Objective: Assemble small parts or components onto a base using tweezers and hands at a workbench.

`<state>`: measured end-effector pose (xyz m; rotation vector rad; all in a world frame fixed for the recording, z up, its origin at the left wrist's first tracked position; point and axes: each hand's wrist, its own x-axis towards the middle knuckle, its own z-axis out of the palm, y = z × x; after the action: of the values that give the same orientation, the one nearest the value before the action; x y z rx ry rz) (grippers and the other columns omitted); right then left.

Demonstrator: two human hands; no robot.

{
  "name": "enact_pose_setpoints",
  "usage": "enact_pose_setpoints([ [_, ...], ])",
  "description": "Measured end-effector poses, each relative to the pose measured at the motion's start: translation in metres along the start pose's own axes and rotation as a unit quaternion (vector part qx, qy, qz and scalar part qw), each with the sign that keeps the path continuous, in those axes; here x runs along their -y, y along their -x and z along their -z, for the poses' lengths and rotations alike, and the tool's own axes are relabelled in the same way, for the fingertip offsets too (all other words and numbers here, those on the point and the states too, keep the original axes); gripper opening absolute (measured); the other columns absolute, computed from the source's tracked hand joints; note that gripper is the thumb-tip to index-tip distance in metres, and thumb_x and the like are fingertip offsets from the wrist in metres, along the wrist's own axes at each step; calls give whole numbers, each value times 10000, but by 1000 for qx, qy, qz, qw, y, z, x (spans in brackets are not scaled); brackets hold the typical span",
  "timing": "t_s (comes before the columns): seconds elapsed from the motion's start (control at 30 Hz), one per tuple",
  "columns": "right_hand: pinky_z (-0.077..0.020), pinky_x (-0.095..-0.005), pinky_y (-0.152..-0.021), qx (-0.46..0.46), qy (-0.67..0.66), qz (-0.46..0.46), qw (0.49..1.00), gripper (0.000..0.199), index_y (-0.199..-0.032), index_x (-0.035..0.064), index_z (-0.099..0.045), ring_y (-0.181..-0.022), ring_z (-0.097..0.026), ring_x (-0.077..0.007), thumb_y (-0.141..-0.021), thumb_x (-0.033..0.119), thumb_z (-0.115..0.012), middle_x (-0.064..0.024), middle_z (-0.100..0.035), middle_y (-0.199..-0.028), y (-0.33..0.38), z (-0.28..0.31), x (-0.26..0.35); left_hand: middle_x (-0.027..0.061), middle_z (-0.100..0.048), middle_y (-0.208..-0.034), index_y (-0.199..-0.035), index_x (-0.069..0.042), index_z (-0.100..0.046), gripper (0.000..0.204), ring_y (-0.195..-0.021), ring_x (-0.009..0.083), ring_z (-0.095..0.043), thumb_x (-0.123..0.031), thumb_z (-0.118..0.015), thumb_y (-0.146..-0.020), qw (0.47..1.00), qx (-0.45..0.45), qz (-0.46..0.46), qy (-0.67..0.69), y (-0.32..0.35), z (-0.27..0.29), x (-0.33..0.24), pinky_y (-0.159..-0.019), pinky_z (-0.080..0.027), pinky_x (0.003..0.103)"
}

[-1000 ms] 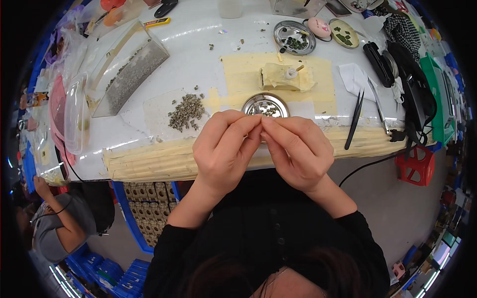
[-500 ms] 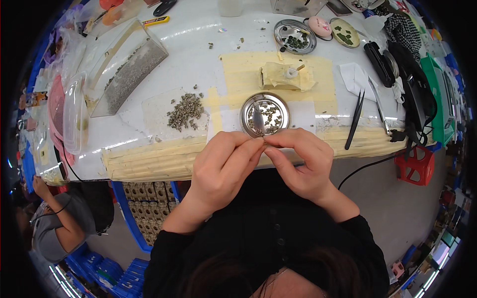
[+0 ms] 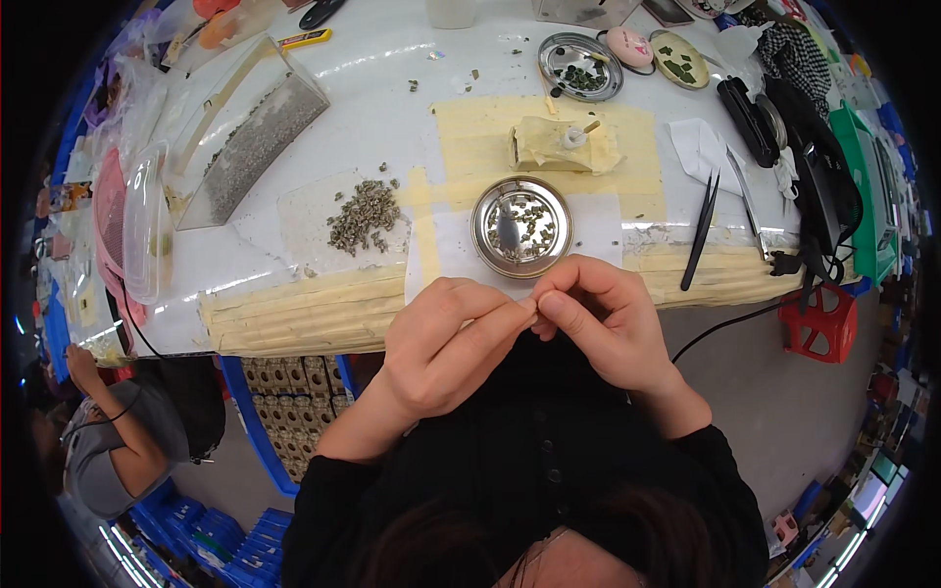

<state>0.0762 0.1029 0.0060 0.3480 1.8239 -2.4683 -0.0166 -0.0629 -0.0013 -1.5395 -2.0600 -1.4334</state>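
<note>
At the table's front edge, my left hand [image 3: 446, 348] and my right hand [image 3: 605, 318] meet fingertip to fingertip. Both are closed in a pinch, and whatever sits between the fingers is hidden or too small to name. Just beyond them stands a round silver metal dish [image 3: 522, 268] holding small green pieces. To its left lies a pile of small grey-brown pieces [image 3: 364, 216] on a clear sheet. Behind the dish is a block wrapped in yellowish tape [image 3: 534, 147], with a small white cup-like piece and a short stick on top.
Black tweezers [image 3: 700, 235] and a long metal tool [image 3: 750, 211] lie at the right beside a white cloth [image 3: 698, 152]. A clear bin of grey granules [image 3: 260, 147] stands at the left. Farther back are another metal dish [image 3: 615, 88] and an oval dish [image 3: 694, 73] with dark pieces.
Both hands have drawn slightly back toward me, away from the dish, with their fingertips still together. More of the dish's front rim now shows.
</note>
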Motion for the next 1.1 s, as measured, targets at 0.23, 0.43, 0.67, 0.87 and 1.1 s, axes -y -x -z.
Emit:
enact_pose_setpoints([
  [0.23,-481,-213,-672,35,-158,-19,987,152,-982,17,-570,-736,-571,-63,-970,167,-549,-25,-614,-823,-8,-8,-9,75,-620,-846,-955,-15,-692,278,-714,182,-603,69,-749,-697,962,-104,124,218,5,-16,6,-595,-478,262],
  [0.43,-493,-232,-704,-48,-55,74,995,98,-994,10,-586,-771,-596,-78,-936,89,-587,-39,-638,-882,-8,-10,-8,76,-622,-821,-923,4,-687,256,-709,195,-606,64,-757,-684,990,-122,53,36,-1,-19,9,-594,-485,271],
  [0.67,-511,-236,-717,-118,327,336,875,105,-996,-7,-602,-792,-630,-105,-894,14,-618,-57,-660,-895,-15,-5,-12,87,-624,-802,-914,8,-684,266,-693,207,-605,73,-757,-667,992,-121,40,-23,-2,-21,9,-577,-487,284],
  [0.87,-526,-229,-697,-26,-111,22,993,115,-992,-12,-599,-774,-642,-112,-920,79,-605,-62,-655,-849,-11,-5,-4,77,-628,-828,-927,0,-689,252,-713,186,-608,71,-748,-692,988,-109,55,93,-1,-17,12,-593,-488,266],
  [1.1,-539,-239,-731,18,-157,-25,987,146,-1009,-20,-600,-799,-644,-112,-945,109,-575,-71,-652,-885,-12,-3,-5,85,-638,-861,-938,0,-692,249,-725,184,-612,70,-738,-704,983,-106,60,136,1,-16,14,-602,-490,259],
])
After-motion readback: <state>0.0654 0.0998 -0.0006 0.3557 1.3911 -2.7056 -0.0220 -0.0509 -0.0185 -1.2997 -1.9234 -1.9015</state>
